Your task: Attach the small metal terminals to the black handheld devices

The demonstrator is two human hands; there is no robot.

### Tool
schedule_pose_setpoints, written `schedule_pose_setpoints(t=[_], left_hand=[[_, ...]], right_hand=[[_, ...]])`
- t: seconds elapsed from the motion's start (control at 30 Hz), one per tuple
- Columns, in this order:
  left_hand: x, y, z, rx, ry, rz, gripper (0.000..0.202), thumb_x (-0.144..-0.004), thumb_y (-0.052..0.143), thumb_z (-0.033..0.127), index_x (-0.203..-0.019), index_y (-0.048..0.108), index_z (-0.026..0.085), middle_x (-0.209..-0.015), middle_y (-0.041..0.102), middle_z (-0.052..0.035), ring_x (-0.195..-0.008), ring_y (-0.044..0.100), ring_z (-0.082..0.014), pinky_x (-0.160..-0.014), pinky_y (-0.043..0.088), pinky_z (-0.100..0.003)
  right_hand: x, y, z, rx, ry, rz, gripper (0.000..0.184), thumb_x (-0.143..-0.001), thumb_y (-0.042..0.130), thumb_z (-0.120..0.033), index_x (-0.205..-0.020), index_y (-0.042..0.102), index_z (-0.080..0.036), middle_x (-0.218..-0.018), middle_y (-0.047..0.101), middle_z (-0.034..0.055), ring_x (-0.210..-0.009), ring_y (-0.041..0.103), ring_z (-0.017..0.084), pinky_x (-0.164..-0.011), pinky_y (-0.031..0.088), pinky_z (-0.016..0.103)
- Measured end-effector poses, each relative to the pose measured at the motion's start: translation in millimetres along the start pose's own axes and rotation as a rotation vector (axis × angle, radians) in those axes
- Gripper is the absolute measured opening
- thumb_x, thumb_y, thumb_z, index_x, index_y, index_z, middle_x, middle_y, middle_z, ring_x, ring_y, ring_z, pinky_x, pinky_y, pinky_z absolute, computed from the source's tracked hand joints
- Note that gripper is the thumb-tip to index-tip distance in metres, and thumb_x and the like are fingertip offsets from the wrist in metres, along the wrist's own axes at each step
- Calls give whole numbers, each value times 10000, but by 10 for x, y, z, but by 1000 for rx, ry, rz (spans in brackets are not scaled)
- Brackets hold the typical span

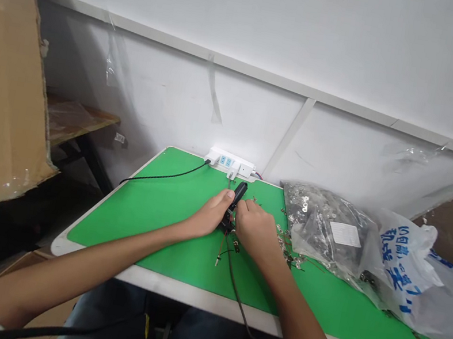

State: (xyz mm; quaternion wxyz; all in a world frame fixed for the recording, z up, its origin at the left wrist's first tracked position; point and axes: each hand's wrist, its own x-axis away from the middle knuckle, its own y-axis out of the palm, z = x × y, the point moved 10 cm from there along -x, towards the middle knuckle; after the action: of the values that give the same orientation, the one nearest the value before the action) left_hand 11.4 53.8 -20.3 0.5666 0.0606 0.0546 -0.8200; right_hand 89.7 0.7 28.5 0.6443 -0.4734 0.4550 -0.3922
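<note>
My left hand [213,213] is closed around a black, elongated device [239,191] that tilts up and to the right above the table. Right beside it, my right hand [255,225] has its fingers curled in against the device's side; whatever they pinch is hidden. Thin red and black wires [220,250] with small metal ends dangle below the hands. A dark cable [237,288] runs from under them over the table's front edge. Small metal parts with wires [284,241] lie scattered just right of my right hand.
A green-topped table [122,215] with a white border stands against the wall. At its back is a white power strip [232,162] with plugs in it. A clear bag of small parts [326,222] and a white plastic bag [421,280] lie to the right. Cardboard [7,72] rises at left.
</note>
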Motion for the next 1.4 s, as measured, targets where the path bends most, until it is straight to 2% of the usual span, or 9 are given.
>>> schedule_pose_setpoints(t=[0.27, 0.37, 0.43, 0.53, 0.67, 0.87, 1.0, 1.17, 1.4], left_hand=[[83, -57, 130, -204, 82, 46, 595, -945, 433, 766, -977, 615, 201, -756, 611, -14, -711, 547, -202, -687, 421, -313], [68, -60, 203, -217, 115, 24, 636, -958, 408, 757, -1126, 633, 186, -846, 665, -45, -777, 600, -228, -765, 470, -338], [53, -86, 321, -215, 195, 15, 681, -948, 433, 756, -1266, 613, 181, -1043, 703, -97, -962, 641, -270, -909, 489, -377], [65, -107, 543, -255, 373, -42, 765, -898, 520, 772, -1379, 583, 181, -1344, 633, -166, -1271, 564, -335, -1121, 408, -439], [126, -102, 712, -342, 552, -152, 812, -871, 535, 796, -1390, 578, 172, -1376, 611, -207, -1290, 565, -359, -1151, 397, -500], [114, -128, 749, -355, 615, -209, 831, -750, 647, 842, -1270, 662, 194, -1267, 673, -200, -1248, 601, -377, -1137, 422, -556], [112, -105, 744, -393, 626, -240, 829, -731, 665, 842, -1264, 669, 207, -1261, 686, -195, -1252, 607, -386, -1139, 424, -586], [183, -76, 781, -403, 719, -270, 761, -816, 646, 770, -1319, 652, 200, -1309, 663, -209, -1275, 605, -380, -1138, 448, -560], [140, -96, 699, -387, 714, -297, 807, -761, 663, 809, -1308, 664, 217, -1259, 676, -204, -1229, 629, -372, -1105, 478, -554]], right_hand=[[20, 22, -88, 7, -89, 129, 231, -1007, 415, -100, -973, 636, -155, -915, 682, 114, -851, 628, 213, -602, 332, 295], [23, -43, -34, -68, -52, 192, 257, -1015, 414, -121, -918, 649, -159, -875, 686, 109, -807, 620, 203, -611, 342, 285], [33, -150, 67, -228, -3, 273, 268, -1035, 417, -181, -931, 664, -161, -887, 702, 105, -801, 625, 195, -656, 391, 273], [54, -256, 304, -701, 84, 382, 222, -1007, 509, -301, -941, 679, -175, -874, 724, 67, -761, 638, 175, -703, 466, 268], [-17, -40, 375, -1373, 134, 190, 264, -883, 693, -447, -866, 682, -184, -744, 702, 12, -672, 636, 160, -636, 501, 263], [-50, 174, 277, -1768, 199, 41, 367, -724, 860, -505, -867, 731, -193, -774, 732, 6, -658, 645, 144, -643, 558, 267], [-43, 275, 210, -1925, 282, -5, 424, -626, 929, -475, -892, 748, -200, -823, 753, 18, -670, 646, 148, -583, 557, 245], [-44, 263, 190, -1979, 275, 12, 359, -625, 934, -431, -829, 746, -203, -777, 738, 7, -658, 634, 135, -587, 555, 229], [-10, 291, 80, -2060, 312, 24, 343, -633, 932, -429, -798, 742, -196, -733, 719, -1, -622, 616, 117, -576, 546, 210]])
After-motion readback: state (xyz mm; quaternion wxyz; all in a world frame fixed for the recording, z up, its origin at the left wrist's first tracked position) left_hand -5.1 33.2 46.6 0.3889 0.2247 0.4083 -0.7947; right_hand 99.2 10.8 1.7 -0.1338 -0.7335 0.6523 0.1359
